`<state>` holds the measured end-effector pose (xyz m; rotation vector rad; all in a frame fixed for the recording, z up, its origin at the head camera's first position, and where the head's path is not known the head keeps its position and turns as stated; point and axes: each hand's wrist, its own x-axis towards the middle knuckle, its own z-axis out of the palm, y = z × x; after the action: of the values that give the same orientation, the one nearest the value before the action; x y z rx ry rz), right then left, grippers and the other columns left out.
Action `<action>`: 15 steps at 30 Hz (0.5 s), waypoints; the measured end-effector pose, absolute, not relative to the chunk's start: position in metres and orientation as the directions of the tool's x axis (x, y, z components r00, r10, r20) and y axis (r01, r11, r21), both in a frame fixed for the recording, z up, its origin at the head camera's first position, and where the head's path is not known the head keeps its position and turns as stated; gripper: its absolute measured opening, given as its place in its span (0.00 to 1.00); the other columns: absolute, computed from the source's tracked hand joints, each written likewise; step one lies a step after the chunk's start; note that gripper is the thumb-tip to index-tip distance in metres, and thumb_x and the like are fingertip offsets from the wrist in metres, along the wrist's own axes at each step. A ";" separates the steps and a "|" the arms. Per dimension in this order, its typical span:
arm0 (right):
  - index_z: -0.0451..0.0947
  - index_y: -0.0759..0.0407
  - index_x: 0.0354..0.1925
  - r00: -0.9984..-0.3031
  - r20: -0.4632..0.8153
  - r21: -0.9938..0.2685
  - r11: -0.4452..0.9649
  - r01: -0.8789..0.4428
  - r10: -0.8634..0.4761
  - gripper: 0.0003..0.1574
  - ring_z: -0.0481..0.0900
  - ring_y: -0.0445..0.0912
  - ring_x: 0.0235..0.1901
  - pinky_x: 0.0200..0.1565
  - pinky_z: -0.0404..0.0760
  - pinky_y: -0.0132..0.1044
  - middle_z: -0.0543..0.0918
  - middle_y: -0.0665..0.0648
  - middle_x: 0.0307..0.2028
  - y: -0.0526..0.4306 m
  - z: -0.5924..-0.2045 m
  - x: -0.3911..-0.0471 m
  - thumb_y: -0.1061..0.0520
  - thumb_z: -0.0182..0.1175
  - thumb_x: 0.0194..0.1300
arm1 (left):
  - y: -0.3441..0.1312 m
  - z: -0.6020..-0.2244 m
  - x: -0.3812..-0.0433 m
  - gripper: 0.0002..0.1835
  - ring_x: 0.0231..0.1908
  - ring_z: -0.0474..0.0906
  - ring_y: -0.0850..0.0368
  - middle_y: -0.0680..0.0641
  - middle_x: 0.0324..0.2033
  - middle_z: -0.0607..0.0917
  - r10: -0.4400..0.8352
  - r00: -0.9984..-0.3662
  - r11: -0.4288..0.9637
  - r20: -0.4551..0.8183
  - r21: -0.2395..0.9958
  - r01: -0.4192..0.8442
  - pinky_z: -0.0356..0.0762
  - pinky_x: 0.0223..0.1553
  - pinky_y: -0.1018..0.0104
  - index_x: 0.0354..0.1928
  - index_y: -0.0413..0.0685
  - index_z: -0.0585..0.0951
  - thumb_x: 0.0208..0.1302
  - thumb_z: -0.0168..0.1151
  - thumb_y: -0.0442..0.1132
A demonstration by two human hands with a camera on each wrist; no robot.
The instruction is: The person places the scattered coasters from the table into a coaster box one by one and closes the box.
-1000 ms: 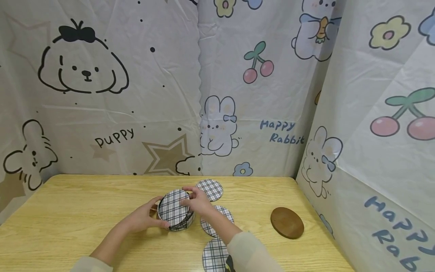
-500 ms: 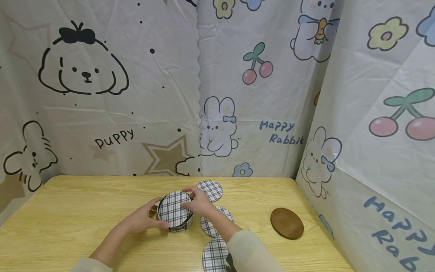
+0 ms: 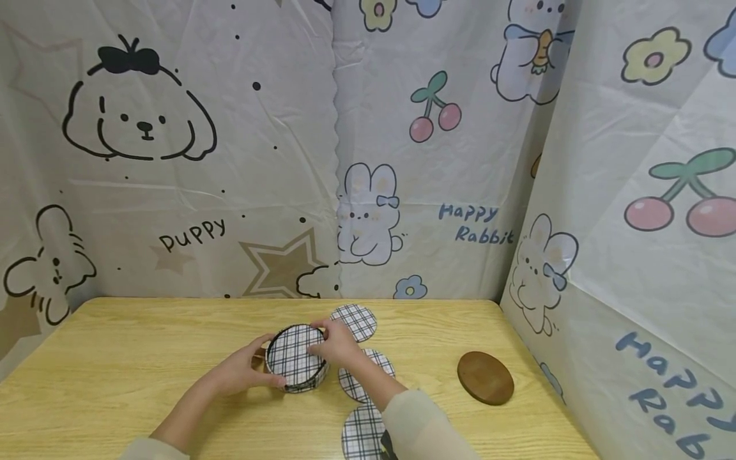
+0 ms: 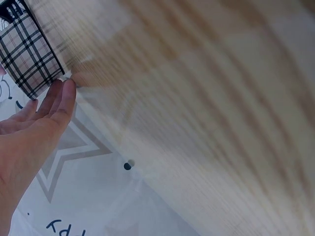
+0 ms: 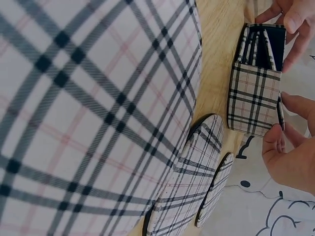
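A round plaid coaster holder (image 3: 307, 384) stands on the table, with a plaid coaster (image 3: 290, 358) on top within its rim. My left hand (image 3: 241, 369) grips the holder's left side, thumb at the front. From the right, my right hand (image 3: 338, 345) pinches the top coaster by its edge, thumb on its face. In the right wrist view, several coasters (image 5: 255, 46) stand at angles inside the holder's dark opening, and the right hand's fingers (image 5: 290, 142) are at the rim. The left wrist view shows part of the holder (image 4: 32, 54) beside the left fingertips.
To the right of the holder, three plaid coasters lie in a column: a far one (image 3: 356, 321), a middle one (image 3: 379, 364) and a near one (image 3: 359, 434), partly under the right arm. A brown wooden disc (image 3: 485, 378) lies farther right. Printed cloth (image 3: 276, 160) hangs behind the table.
The top coaster has come down slightly and lies flatter in the holder's rim. Both hands keep nearly the same places.
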<state>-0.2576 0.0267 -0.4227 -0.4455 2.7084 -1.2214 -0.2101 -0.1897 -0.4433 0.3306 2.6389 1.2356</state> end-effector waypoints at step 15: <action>0.80 0.58 0.46 -0.937 0.032 -0.780 0.578 -0.241 -0.348 0.17 0.70 0.45 0.38 0.33 0.72 0.33 0.75 0.57 0.40 0.036 -0.428 -0.256 0.58 0.65 0.58 | -0.189 -0.443 -0.210 0.53 0.57 0.70 0.38 0.33 0.56 0.73 0.290 -0.952 0.633 -0.098 0.766 0.114 0.67 0.57 0.39 0.70 0.39 0.54 0.47 0.72 0.53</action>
<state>-0.2557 0.0364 -0.4275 -0.5025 2.6784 -1.2949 -0.2100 -0.1893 -0.4432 0.3311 2.6426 1.2172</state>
